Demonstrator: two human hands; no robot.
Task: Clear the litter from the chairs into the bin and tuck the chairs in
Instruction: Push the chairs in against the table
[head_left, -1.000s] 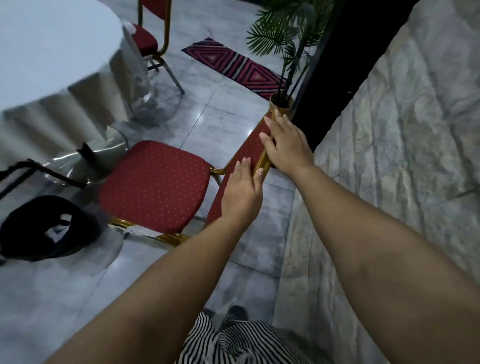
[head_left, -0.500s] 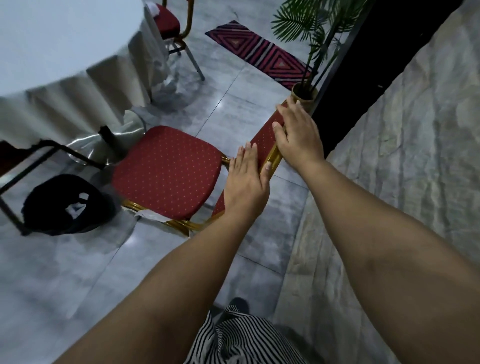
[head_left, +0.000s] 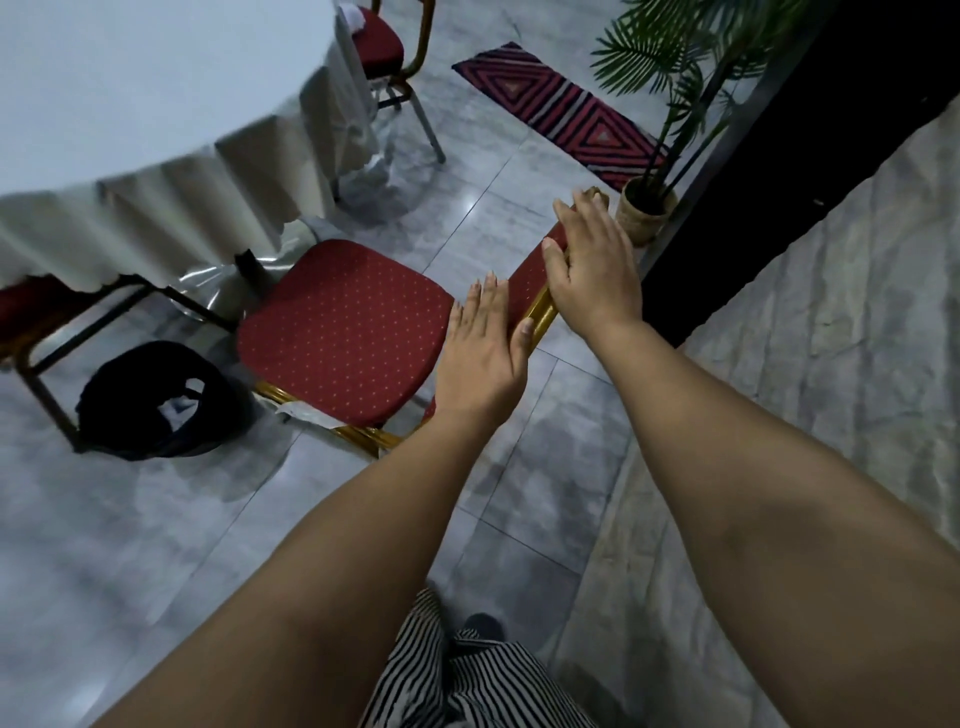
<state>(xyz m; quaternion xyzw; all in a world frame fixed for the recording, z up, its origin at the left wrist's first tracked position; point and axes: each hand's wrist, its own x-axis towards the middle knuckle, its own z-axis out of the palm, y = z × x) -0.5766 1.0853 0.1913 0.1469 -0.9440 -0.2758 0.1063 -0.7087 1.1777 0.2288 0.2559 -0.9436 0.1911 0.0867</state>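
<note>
At the centre of the frame I have both hands on the back of the red chair (head_left: 343, 332): my left hand (head_left: 483, 358) lies flat with straight fingers against the padded backrest, thumb on the gold frame, and my right hand (head_left: 592, 270) sits higher on the top rail, fingers draped over its edge in a light hold rather than a tight grip. I judge this to be the tucking-in step, since the seat looks bare of litter and points toward the table (head_left: 156, 156) in the upper left. The next move calls for a steady push up and to the left, so the seat slides under the hanging tablecloth without catching the black table leg just beside its front corner. The chair has a dotted red cushion on a gold metal frame, and a pale scrap (head_left: 304, 413) shows at the seat's lower left edge; I cannot tell whether it is litter or part of the chair. The black bin (head_left: 156, 400) stands on the floor at the left, near the seat, with something pale inside.
</note>
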